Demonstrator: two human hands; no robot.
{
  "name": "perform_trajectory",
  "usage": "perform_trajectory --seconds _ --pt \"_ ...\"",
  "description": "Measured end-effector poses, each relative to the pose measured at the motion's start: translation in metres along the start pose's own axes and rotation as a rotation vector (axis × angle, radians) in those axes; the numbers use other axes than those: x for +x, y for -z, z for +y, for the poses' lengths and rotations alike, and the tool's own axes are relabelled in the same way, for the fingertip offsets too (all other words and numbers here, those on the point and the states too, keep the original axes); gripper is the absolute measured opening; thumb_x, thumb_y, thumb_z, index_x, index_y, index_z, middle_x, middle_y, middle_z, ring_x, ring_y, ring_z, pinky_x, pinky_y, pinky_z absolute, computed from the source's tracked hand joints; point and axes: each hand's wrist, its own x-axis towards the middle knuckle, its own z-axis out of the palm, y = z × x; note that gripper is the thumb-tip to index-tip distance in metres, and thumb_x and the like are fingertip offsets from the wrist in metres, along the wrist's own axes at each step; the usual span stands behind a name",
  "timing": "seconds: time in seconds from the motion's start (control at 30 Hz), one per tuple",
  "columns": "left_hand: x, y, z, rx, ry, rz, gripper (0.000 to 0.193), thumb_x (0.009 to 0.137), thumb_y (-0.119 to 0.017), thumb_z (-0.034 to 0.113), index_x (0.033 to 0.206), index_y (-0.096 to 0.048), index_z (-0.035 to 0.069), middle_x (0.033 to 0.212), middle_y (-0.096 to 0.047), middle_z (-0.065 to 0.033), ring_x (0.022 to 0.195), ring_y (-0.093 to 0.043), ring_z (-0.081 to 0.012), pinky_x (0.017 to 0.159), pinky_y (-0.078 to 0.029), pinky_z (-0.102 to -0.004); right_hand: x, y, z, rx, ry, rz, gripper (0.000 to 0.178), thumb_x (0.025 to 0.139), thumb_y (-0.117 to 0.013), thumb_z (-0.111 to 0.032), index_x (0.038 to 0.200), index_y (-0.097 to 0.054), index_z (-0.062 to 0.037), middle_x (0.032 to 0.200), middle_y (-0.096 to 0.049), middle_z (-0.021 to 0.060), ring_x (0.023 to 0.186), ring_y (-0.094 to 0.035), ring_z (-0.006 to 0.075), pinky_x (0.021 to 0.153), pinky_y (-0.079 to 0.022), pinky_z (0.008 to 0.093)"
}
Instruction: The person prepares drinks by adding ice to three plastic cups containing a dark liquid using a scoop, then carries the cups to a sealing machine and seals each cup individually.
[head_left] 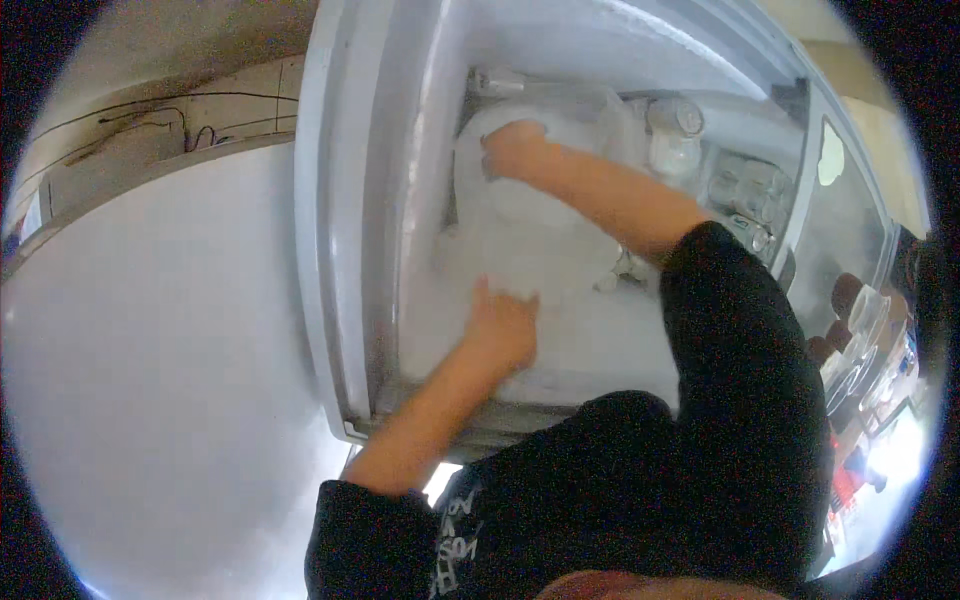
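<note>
Both arms reach down into a frosty chest freezer (420, 200). At its far left part, my right hand (515, 150) is on a pale, hazy plastic bag (530, 205), its fingers bent down and closed on it. Where the fingertips end is blurred. Nearer to me, my left hand (503, 325) hovers over the whitish, frosted contents, with thumb and a finger spread apart and nothing seen between them. A small crumpled whitish thing (622, 270) lies beneath my right forearm. Cold haze veils the outlines of what lies inside.
Along the freezer's right side stand a lidded clear jar (675, 135) and several clear containers (750, 190). A broad white surface (160, 350) fills the left. Cups and dishes (860, 340) stand outside at the right. Cables (180, 110) hang behind at the upper left.
</note>
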Motion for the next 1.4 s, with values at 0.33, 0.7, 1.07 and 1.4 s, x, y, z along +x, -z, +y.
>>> perform_trajectory --seconds 0.33,0.7,1.07,1.4 --pt "-0.01 0.03 0.0 -0.227 -0.069 0.25 0.024 0.08 -0.049 0.014 0.102 -0.058 0.007 0.101 -0.061 -0.0111 0.103 -0.055 -0.0269 0.102 -0.024 -0.0577 -0.025 -0.187 0.045 0.152 -0.042 -0.017 0.025 0.09 -0.045 -0.021 0.11 -0.057 -0.0151 0.11 -0.06 0.0103 0.093 -0.059 0.0328 0.082 -0.045 0.0452" --pt "-0.013 0.037 -0.013 -0.03 -0.054 0.056 0.022 0.079 -0.051 0.016 0.094 -0.062 0.004 0.091 -0.063 -0.0107 0.094 -0.058 -0.0263 0.101 -0.024 -0.0561 -0.046 -0.168 0.038 0.402 -0.166 -0.414 0.042 0.081 -0.053 -0.029 0.12 -0.053 -0.0123 0.111 -0.06 0.014 0.1 -0.057 0.0313 0.083 -0.044 0.0447" --pt "-0.059 0.097 -0.042 -0.932 -0.069 1.073 0.028 0.084 -0.051 0.009 0.11 -0.054 -0.001 0.106 -0.061 -0.0179 0.1 -0.057 -0.0312 0.096 -0.038 -0.04 -0.089 0.043 -0.004 0.396 0.124 -0.367 0.053 0.071 -0.058 -0.01 0.123 -0.05 -0.006 0.106 -0.062 0.0138 0.092 -0.061 0.0248 0.075 -0.049 0.0362" --pt "-0.116 0.123 0.029 -1.134 -0.433 1.208 0.057 0.088 -0.053 0.027 0.134 -0.032 -0.001 0.137 -0.036 -0.0168 0.129 -0.032 -0.028 0.108 -0.02 -0.0404 -0.261 0.162 0.021 0.804 0.336 -0.215 0.042 0.075 -0.06 -0.014 0.116 -0.056 -0.0047 0.098 -0.062 0.0068 0.081 -0.058 0.0172 0.073 -0.048 0.0297"
